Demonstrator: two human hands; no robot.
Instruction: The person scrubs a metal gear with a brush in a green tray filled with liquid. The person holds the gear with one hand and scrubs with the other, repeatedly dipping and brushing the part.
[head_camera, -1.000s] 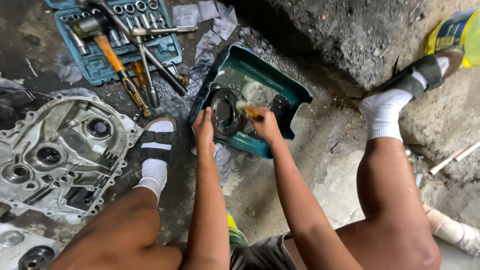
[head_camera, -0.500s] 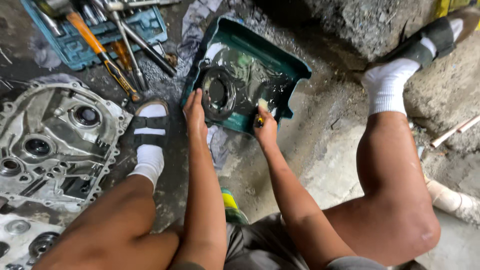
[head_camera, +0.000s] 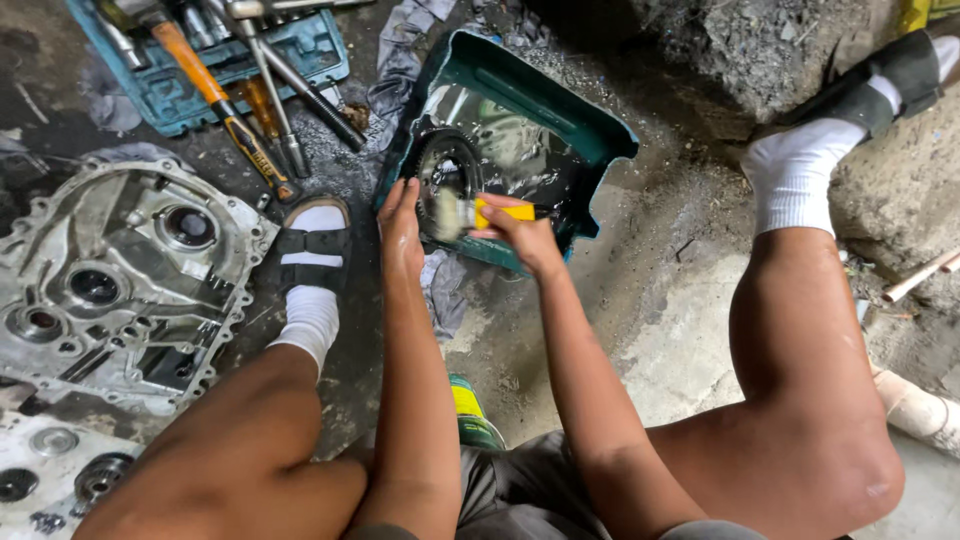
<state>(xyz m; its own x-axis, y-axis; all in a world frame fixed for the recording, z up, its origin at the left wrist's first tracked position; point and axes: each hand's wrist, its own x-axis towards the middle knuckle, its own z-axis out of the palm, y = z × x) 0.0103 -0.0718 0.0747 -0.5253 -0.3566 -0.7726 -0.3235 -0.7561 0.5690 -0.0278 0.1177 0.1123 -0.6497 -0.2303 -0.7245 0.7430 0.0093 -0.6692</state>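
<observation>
Gear (head_camera: 447, 185) sits in the teal tray (head_camera: 600, 135) at about 12 o'clock from the person, half sunk in dark liquid, so the muck stays contained. Left hand (head_camera: 400, 228) rests open on its rim, likely steadying it. Right hand (head_camera: 520, 232) has its grip closed on a yellow-handled brush (head_camera: 490, 213), bristles against the gear. Aluminium engine case (head_camera: 120, 280) lies on the floor at 9 o'clock, toolbox (head_camera: 215, 60) at 11.
</observation>
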